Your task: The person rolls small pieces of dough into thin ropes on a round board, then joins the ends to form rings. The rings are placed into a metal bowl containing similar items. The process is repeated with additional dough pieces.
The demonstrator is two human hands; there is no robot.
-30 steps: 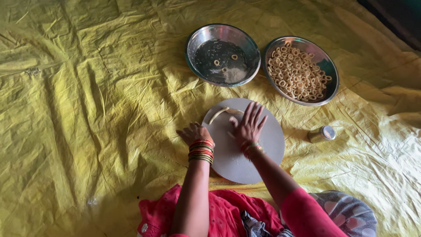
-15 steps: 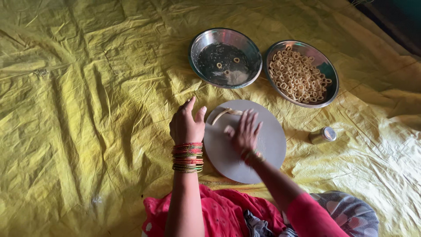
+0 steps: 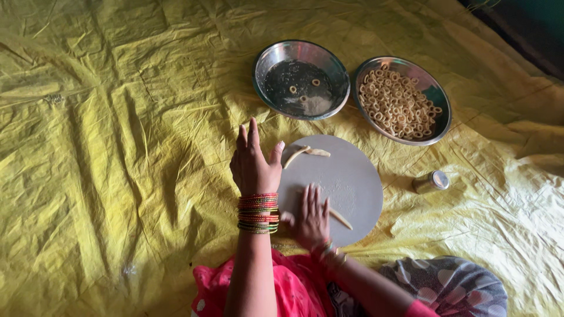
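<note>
Here we note a thin roll of dough [image 3: 339, 218] lying on the near right part of a round grey board [image 3: 346, 176], with its left end under the right hand [image 3: 311, 218]. That hand lies flat on the board, palm down, fingers [image 3: 318, 196] straight and slightly apart, pressing on the roll rather than gripping it. A second strip of dough [image 3: 305, 153], bent and pale, rests at the board's far left edge, clear of both hands.

The left hand [image 3: 254, 164] is raised just off the board's left edge, back toward the camera, fingers extended upward and loosely together with the thumb spread; we see nothing held in it. A stack of red, green and gold bangles [image 3: 258, 212] sits on that wrist.

The board lies on a wrinkled yellow sheet [image 3: 117, 147] spread on the floor. Beyond the board's far edge stand two round steel plates side by side: the left plate [image 3: 301, 79] holds a few dough rings and some whitish residue, the right plate [image 3: 403, 100] is filled with many small dough rings. A small metal container [image 3: 430, 181] lies on its side on the sheet just right of the board. A pink dotted garment [image 3: 294, 290] shows at the near edge.
</note>
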